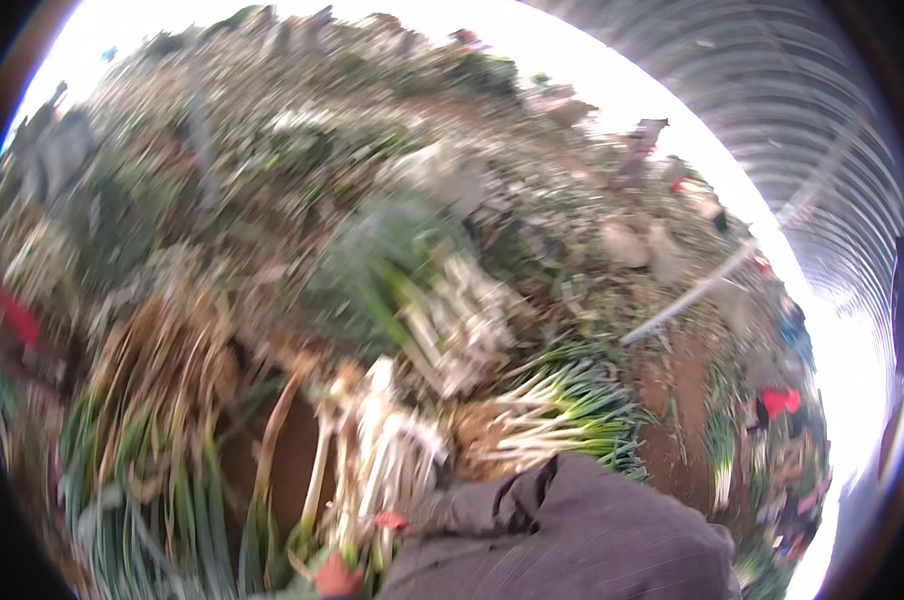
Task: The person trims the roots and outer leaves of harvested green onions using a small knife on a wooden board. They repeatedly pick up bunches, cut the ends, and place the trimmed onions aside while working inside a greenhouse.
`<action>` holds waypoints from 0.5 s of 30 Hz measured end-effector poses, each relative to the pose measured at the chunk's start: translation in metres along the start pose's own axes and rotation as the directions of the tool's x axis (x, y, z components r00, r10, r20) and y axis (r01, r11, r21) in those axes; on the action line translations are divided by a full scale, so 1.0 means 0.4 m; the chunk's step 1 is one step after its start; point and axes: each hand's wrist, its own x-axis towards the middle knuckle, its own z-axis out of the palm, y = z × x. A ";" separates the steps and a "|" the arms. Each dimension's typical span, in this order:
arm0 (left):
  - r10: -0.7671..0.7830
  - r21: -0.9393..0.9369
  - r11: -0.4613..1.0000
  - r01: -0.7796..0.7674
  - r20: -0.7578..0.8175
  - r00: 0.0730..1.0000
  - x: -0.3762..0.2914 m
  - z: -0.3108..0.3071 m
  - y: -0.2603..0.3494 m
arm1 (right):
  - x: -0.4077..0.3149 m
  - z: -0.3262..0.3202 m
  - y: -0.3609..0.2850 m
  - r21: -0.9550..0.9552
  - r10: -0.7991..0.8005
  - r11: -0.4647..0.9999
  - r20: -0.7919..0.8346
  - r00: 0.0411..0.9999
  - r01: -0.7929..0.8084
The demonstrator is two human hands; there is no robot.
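My left hand (338,576) shows partly at the bottom edge, against the green parts of a bunch of long green onions (384,457) with pale stalks; its grip is unclear. My right hand is not in view. Grey-purple clothing (572,532) covers the lower right. A small red thing (390,520) lies by its edge, too blurred to name. On the left spreads a larger pile of green onions (151,420) with dry brown leaves. A neat bunch with white stalks and green tops (564,412) lies beyond the clothing, and a blurred bunch (452,322) lies further forward.
Leaf litter and loose vegetable waste (294,172) cover the ground ahead. A pale pole (688,300) slants at the right, beside bare brown soil (673,405). More onions (720,450) lie beyond it. A ribbed arched roof (782,97) curves overhead. Blurred people seem to be at the far edges.
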 end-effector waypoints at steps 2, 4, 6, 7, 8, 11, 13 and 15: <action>-0.039 -0.065 0.997 0.031 -0.129 0.991 -0.012 0.057 0.017 | 0.047 -0.001 -0.011 -0.037 -0.005 0.999 0.025 1.000 0.006; -0.086 -0.022 0.996 0.083 -0.205 0.975 -0.022 0.075 0.021 | 0.088 -0.036 -0.008 -0.063 0.029 0.998 0.028 0.999 -0.027; -0.096 -0.025 0.995 0.093 -0.196 0.976 -0.035 0.066 0.018 | 0.107 -0.090 0.013 -0.052 0.198 0.979 -0.011 0.980 -0.199; -0.071 -0.023 0.997 0.067 -0.226 0.972 -0.037 0.056 0.017 | 0.109 -0.116 0.029 -0.047 0.284 0.957 -0.029 0.958 -0.285; -0.086 -0.022 0.996 0.083 -0.205 0.975 -0.039 0.044 0.023 | 0.110 -0.123 0.038 -0.054 0.318 0.946 -0.034 0.948 -0.319; -0.120 -0.001 0.993 0.121 -0.160 0.980 -0.040 0.021 0.038 | 0.128 -0.121 0.101 -0.176 0.167 0.971 0.030 0.986 -0.159; -0.127 -0.037 0.992 0.122 -0.196 0.972 -0.040 0.017 0.041 | 0.180 -0.100 0.162 -0.159 0.201 0.968 0.018 0.979 -0.196; -0.119 -0.051 0.993 0.110 -0.227 0.967 -0.038 0.019 0.038 | 0.256 -0.099 0.231 -0.130 0.280 0.952 -0.001 0.960 -0.278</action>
